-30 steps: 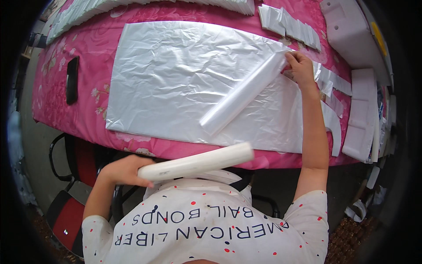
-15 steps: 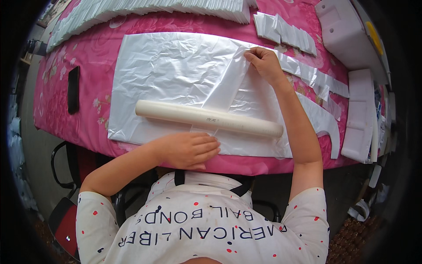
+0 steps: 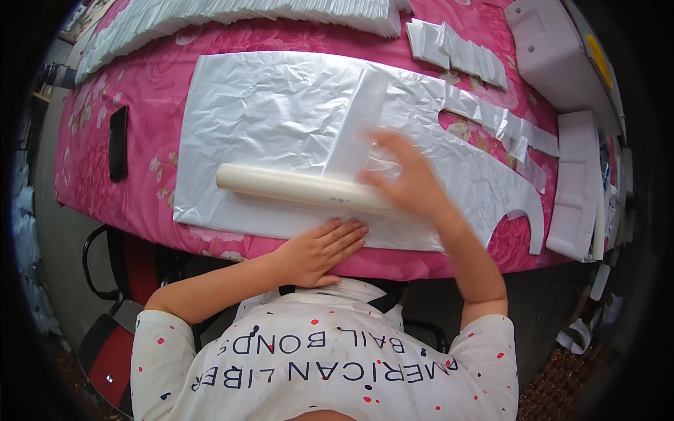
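White roll (image 3: pixel 298 188) just above flat left hand (image 3: pixel 319 249).

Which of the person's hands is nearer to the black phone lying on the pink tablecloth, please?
The left. The left hand lies flat at the table's near edge, to the right of the phone. The right hand, blurred, is over the white tube, farther right.

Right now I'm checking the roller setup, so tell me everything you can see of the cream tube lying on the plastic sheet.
The long cream cylindrical tube looks like smooth cardboard or plastic. It lies flat, roughly crosswise, on the white crinkled plastic sheet spread over the pink table. A folded strip of that sheet runs up from it. The blurred right hand covers its right end; the left hand lies flat on the sheet nearer the table edge.
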{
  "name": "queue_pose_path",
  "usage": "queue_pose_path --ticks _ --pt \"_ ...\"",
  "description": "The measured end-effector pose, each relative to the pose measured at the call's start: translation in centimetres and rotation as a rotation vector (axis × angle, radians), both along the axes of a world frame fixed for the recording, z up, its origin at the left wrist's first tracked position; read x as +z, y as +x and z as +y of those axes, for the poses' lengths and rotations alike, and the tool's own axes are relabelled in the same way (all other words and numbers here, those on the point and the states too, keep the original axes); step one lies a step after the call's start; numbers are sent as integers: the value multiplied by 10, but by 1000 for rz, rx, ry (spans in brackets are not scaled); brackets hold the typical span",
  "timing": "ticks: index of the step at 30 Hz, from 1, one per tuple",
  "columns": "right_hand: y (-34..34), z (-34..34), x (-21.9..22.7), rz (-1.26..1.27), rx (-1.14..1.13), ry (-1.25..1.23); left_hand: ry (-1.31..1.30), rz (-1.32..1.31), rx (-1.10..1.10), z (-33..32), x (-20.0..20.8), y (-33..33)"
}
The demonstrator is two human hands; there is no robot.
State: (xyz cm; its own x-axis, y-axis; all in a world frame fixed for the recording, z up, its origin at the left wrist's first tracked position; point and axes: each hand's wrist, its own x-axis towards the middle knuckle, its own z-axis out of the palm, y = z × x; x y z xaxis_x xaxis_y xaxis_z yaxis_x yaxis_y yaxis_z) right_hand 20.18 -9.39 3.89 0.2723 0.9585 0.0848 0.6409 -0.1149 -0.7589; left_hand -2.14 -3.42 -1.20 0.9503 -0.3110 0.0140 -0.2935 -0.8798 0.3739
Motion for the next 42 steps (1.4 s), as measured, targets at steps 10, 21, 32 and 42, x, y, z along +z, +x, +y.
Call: queue_pose_path --ticks 10,21,32,42 --pt "16 -47 -18 -534 -162 34 -19 32 37 -13 8 -1" --pt "-8 -78 -2 -380 -63 91 36 51 -17 4 11 -2" --pt "1 -2 -23 -529 44 181 282 -102 69 -24 -4 -13" --pt "49 45 -22 -545 -76 259 134 -126 45 -5 12 -19"
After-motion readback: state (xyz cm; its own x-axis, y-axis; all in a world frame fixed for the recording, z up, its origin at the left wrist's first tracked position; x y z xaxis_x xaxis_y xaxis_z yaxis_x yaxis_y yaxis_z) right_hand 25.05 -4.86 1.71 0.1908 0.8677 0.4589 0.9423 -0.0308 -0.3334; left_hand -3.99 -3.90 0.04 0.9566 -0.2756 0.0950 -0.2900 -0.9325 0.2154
